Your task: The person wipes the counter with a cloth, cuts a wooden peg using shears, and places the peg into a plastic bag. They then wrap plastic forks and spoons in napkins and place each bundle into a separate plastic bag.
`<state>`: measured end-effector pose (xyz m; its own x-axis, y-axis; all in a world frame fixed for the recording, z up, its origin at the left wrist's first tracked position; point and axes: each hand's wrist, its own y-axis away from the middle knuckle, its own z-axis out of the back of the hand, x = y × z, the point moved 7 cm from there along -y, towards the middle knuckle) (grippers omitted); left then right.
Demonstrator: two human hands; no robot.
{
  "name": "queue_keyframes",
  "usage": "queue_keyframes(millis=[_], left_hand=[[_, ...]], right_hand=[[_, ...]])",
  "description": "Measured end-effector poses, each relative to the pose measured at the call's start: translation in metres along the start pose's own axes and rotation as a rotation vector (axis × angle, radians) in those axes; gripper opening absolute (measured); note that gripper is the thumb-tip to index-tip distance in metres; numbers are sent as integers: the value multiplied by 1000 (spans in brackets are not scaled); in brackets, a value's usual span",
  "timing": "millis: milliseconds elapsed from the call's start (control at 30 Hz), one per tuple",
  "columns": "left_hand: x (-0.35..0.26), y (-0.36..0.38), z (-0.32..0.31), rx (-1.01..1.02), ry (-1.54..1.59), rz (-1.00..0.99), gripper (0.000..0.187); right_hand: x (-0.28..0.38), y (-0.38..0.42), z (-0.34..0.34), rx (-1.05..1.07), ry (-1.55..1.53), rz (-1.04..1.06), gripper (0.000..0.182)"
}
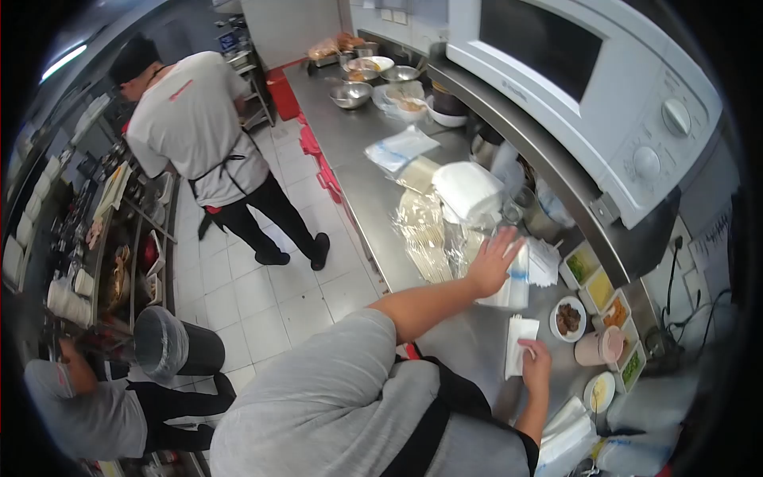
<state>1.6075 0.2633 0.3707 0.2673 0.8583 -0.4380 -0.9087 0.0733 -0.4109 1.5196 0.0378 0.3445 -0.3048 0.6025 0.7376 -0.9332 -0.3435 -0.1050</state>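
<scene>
My left hand [494,261] is open, its fingers spread over the edge of plastic packets with white and blue bands [514,288]. Nearer to me, my right hand [536,358] has its fingers curled at the edge of a narrow folded white paper [517,359], which lies on the steel counter [481,338]. Clear crinkled plastic packs of thin pale sticks [424,238] lie beyond my left hand. A white bowl of dark brown food [568,319] stands right of the folded paper.
Food tubs [598,290], a pink-filled container [600,347] and a small bowl [599,392] line the right. A microwave [588,87] sits on a shelf above. Metal bowls [350,95] stand at the far end. Two co-workers [199,119] stand left, near a bin [199,350].
</scene>
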Motion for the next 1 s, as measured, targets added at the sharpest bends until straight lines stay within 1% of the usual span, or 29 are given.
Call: queue_keyframes(millis=[33, 67, 100, 133, 167, 200, 267, 300, 400, 500, 533, 633, 667, 733, 833, 867, 900, 967, 1000], left_hand=[[-14, 4, -9, 134, -121, -211, 79], [-8, 8, -35, 273, -102, -313, 80], [8, 11, -65, 478, -113, -275, 74], [26, 14, -94, 447, -187, -304, 65], [21, 12, -87, 414, -218, -322, 57], [26, 16, -93, 262, -248, -435, 53], [20, 19, -81, 145, -214, -542, 36], [17, 19, -76, 89, -190, -593, 27], [0, 7, -52, 270, -237, -513, 10], [-15, 1, -11, 88, -93, -487, 6], [-19, 1, 5, 54, 4, -497, 12], [14, 14, 25, 70, 212, -260, 8], [41, 22, 22, 154, 336, -24, 10], [87, 47, 10, 318, 569, 460, 15], [111, 80, 7, 203, 1239, 989, 26], [109, 82, 9, 222, 1384, 1003, 46], [112, 82, 12, 194, 1246, 983, 49], [85, 66, 38, 146, 975, 922, 57], [68, 53, 41, 198, 768, 783, 66]], right_hand=[[-1, 6, 3, -49, 34, 26, 22], [2, 9, 3, -84, 68, 40, 24], [5, 11, 3, -121, 106, 37, 28], [8, 11, 3, -80, 45, -55, 36], [3, 14, 1, -112, 67, -94, 38], [-6, 17, -4, -161, 127, -44, 40], [-9, 21, -7, -223, 159, -39, 38], [1, 21, -3, -201, 78, -99, 37], [0, 23, -5, -215, 48, -110, 34], [8, 26, -2, -227, -14, -135, 34], [7, 28, -3, -214, -34, -163, 35], [-2, 35, -7, -183, -50, -239, 38], [-5, 37, -8, -169, -46, -256, 38], [-8, 45, -8, -238, 27, -257, 38], [2, 58, -8, -275, 65, -254, 38], [8, 62, -7, -279, 67, -251, 38], [11, 66, -10, -274, 81, -264, 38], [17, 73, -13, -276, 110, -291, 37], [21, 76, -15, -281, 100, -296, 37]])
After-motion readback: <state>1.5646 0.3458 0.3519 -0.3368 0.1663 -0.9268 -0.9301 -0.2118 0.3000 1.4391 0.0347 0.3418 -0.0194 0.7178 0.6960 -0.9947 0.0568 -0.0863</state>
